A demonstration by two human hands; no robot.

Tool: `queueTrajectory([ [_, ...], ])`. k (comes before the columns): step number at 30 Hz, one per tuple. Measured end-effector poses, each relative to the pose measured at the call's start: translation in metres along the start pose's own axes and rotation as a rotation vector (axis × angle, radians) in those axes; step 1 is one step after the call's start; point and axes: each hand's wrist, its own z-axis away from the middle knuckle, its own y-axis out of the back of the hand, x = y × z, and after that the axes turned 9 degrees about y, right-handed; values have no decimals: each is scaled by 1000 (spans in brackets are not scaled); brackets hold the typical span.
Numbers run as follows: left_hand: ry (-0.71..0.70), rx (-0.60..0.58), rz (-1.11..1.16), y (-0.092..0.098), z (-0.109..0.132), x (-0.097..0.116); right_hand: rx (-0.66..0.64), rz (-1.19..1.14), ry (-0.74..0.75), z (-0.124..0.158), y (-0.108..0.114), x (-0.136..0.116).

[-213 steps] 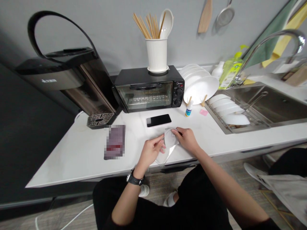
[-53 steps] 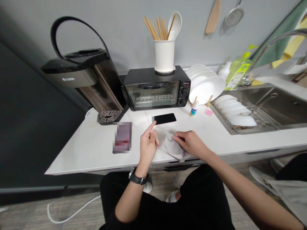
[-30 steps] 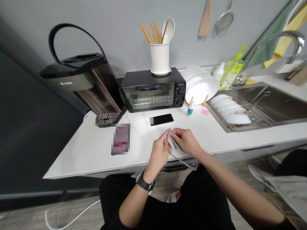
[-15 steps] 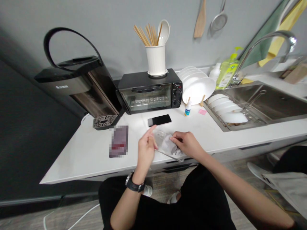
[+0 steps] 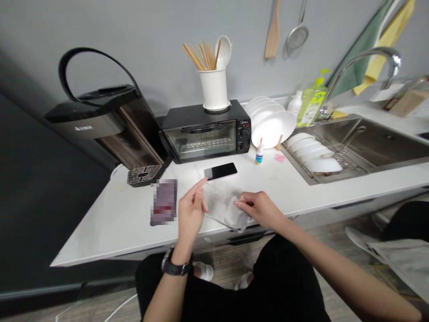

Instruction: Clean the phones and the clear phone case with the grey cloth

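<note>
My left hand (image 5: 191, 208) grips the left end of a clear phone case (image 5: 214, 199) between thumb and fingers, above the counter's front edge. Fingertips of my right hand (image 5: 259, 208) are pinched on a thin whitish wipe (image 5: 234, 212), which lies against the case's right part. Just beyond the case a black-screened phone (image 5: 220, 171) lies flat on the counter. A small white and blue spray bottle (image 5: 259, 154) stands behind it to the right, near a pink sticky note (image 5: 279, 158). Left of my left hand is a dark purple packet (image 5: 164, 201), partly blurred out.
On the white counter (image 5: 110, 232) stand a water dispenser (image 5: 134, 129) and a toaster oven (image 5: 206, 134) topped by a utensil holder (image 5: 214, 89). White plates (image 5: 273, 127), a soap bottle (image 5: 311, 105) and a sink (image 5: 385, 152) are right. Someone's shoe (image 5: 357, 239) shows at far right.
My left hand has moved left with the case, and more of the case shows between my hands. The right hand keeps its pinch on the wipe. The view has shifted slightly.
</note>
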Motion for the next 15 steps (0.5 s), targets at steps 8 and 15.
queueTrajectory([
  [8, -14, -20, -57, -1, 8, 2, 57, -21, -9, 9, -3, 2],
  [15, -20, -146, -132, -1, 16, 6, 114, -29, 9, 14, -9, -1],
])
